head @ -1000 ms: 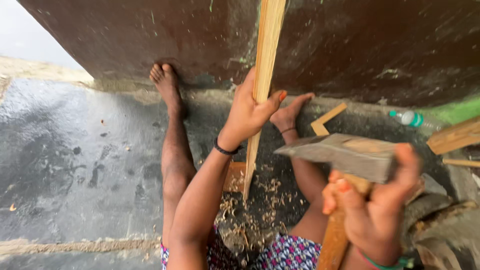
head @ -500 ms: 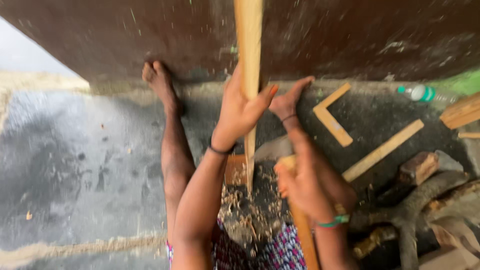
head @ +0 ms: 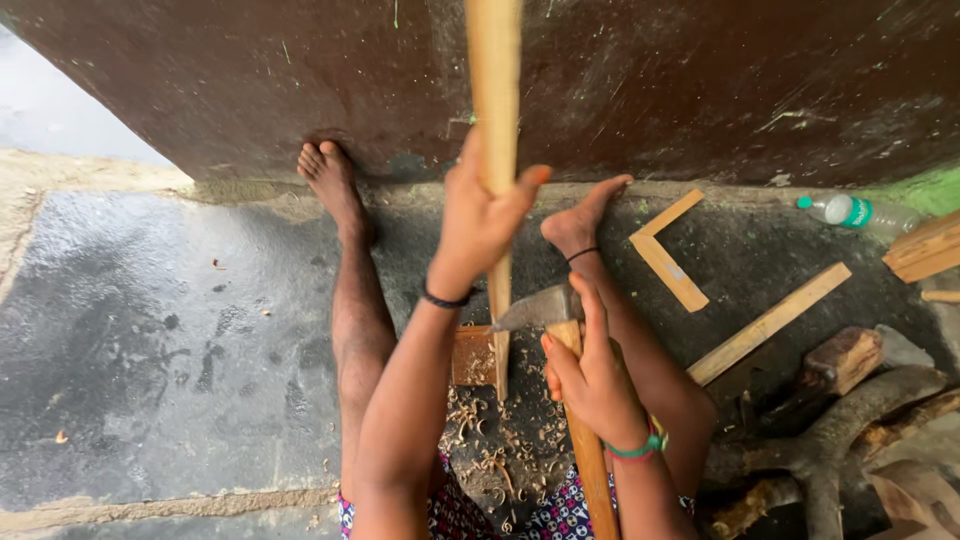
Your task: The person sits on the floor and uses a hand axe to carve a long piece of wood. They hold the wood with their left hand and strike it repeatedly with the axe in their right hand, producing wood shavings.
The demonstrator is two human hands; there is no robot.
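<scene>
Pale wooden stick (head: 496, 150), upright, tapered

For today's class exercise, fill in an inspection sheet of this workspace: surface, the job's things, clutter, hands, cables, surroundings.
Surface: dark wet stone floor, wood shavings between the legs.
Job's things: long wooden stick held upright on a small wooden block; hatchet blade against the stick.
Clutter: wood offcuts, L-shaped wood piece, branches, plastic bottle.
Hands: left hand grips the stick; right hand grips the hatchet handle.
Cables: nothing seen.
Surroundings: dark brown wall, bare feet against it.
</scene>
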